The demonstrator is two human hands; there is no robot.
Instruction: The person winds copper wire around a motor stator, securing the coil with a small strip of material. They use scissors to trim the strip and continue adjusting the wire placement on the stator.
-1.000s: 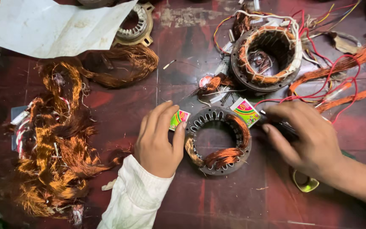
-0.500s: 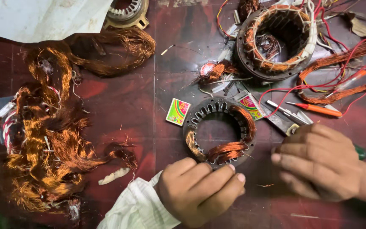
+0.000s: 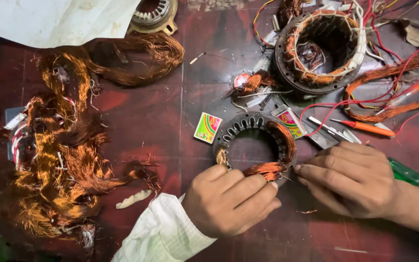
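Both your hands have dropped to the near edge of the small stator ring (image 3: 255, 145) since a second ago; before, they sat at its left and right sides. Left hand (image 3: 229, 201) is now curled over the near rim, fingers half closed and touching the copper coil bundle (image 3: 266, 170) that sticks out there. A firm pinch on the wire? Can't tell, the fingertips hide it. Right hand (image 3: 350, 179) lies just beside the ring on the right, fingers loosely bent, fingertips at the rim; a green-handled tool (image 3: 406, 171) shows behind it, probably held. The ring lies flat on the bench (image 3: 146, 111), mid-frame. So the work has moved onto that near coil. Loose scrap copper (image 3: 54, 160) sits well left.
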